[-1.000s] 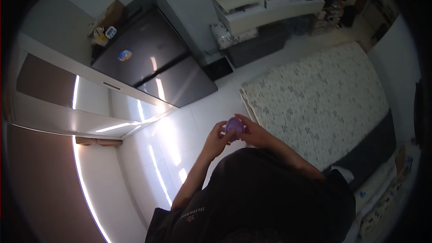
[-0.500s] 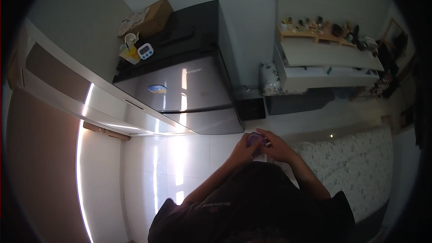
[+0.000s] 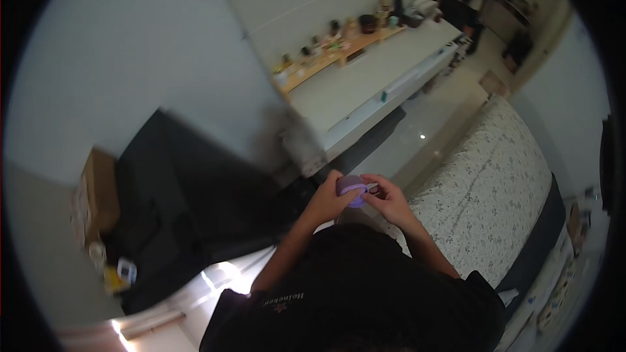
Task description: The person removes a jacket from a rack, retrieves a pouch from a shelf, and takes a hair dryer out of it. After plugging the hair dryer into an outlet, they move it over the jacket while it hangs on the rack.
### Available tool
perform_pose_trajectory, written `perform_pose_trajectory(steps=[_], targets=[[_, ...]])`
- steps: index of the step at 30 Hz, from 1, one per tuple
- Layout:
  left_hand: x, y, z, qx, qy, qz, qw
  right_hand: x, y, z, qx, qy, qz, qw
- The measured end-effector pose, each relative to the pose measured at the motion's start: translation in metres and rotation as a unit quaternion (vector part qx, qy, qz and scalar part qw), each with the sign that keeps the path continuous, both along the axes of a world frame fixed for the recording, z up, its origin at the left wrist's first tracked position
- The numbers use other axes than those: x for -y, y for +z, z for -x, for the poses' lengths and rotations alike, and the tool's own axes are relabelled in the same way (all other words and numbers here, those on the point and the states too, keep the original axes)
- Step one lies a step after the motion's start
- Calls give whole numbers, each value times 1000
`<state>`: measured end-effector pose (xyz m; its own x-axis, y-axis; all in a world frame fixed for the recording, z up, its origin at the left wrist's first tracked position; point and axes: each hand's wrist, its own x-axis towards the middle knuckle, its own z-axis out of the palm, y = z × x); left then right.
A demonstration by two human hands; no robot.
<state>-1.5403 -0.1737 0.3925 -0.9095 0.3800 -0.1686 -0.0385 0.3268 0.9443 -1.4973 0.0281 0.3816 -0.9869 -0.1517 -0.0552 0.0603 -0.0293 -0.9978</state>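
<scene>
A small round purple object [image 3: 353,187], with a duller upper part and a brighter purple band, is held between both hands in front of my chest. I cannot make out exactly what kind of thing it is. My left hand [image 3: 328,198] is wrapped around its left side, the thumb lying across the front. On the right side, my right hand [image 3: 389,199] grips its edge with bent fingers and thumb. Part of the object is hidden behind the fingers.
A bed with a floral cover [image 3: 482,189] is to my right. Ahead stands a long white desk [image 3: 372,85] with a wooden shelf [image 3: 355,49] of bottles. At left is the dark refrigerator [image 3: 176,189], with a cardboard box [image 3: 101,192] and a small timer [image 3: 126,270] on top.
My view has swung to the right, so the refrigerator moves to the lower left and the desk and bed show more. Both hands stay on the purple object.
</scene>
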Motion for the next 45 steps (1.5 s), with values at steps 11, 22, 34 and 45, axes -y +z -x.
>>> perform_pose_trajectory(steps=[11,22,34,45], targets=[[-155,-35,177,175,-63,-119,975,-143,-10,147,35,-63,-34,997],[-417,-4,351,376,-258,-262,851,-389,53,291,-68,-122,-213,967],[-739,-23,543,479,-455,-192,726,-647,50,411,17,-384,-201,901],[-1034,-18,632,444,-439,-37,780,-857,38,510,23,-589,-216,779]])
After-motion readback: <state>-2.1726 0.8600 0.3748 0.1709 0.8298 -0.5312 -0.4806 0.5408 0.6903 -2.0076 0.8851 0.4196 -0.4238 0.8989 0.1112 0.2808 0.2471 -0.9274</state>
